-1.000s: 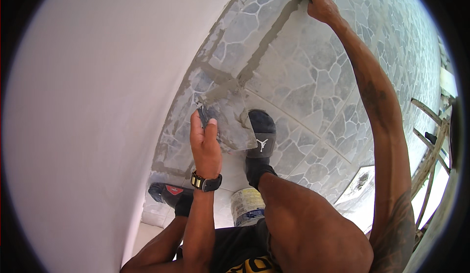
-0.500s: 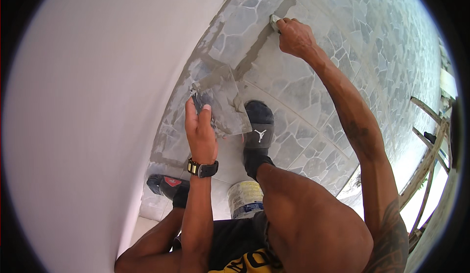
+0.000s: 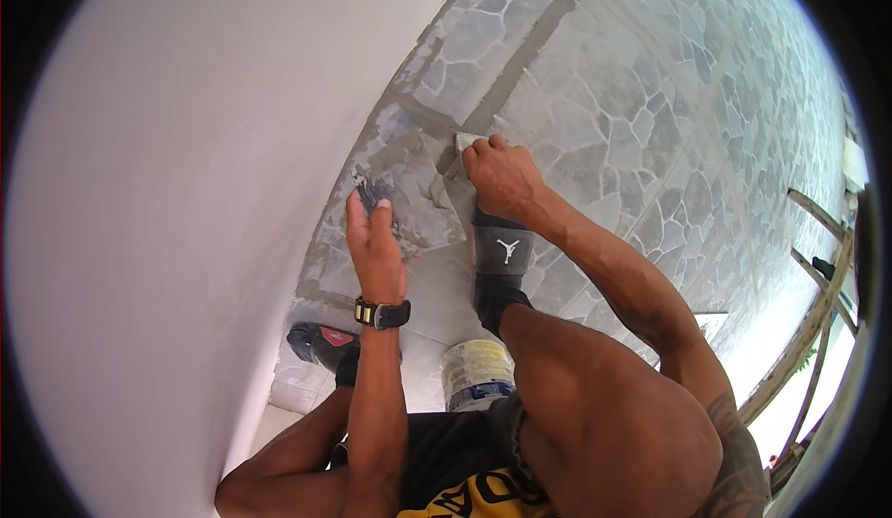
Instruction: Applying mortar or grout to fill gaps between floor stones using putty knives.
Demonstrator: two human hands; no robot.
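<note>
My left hand (image 3: 376,249) grips the handle of a flat metal trowel (image 3: 418,202), smeared with grey paste and carrying a lump near its right edge. My right hand (image 3: 502,174) holds a small flat scraper (image 3: 466,141) at the trowel's upper right, beside the lower end of a wide strip of wet grout (image 3: 516,72) between stone-patterned tiles (image 3: 613,91). The fingers cover much of the scraper. My right foot in a black sandal (image 3: 500,244) stands on the tiles just below that hand.
A white wall (image 3: 186,193) runs along the left. A paint-splashed bucket (image 3: 476,379) stands between my legs, and my other sandal (image 3: 321,340) is near the wall. At the far right is a rough wooden ladder-like frame (image 3: 818,286).
My right hand with the scraper has come down and left along the grout strip to beside the trowel. The left hand and trowel have shifted slightly up and left.
</note>
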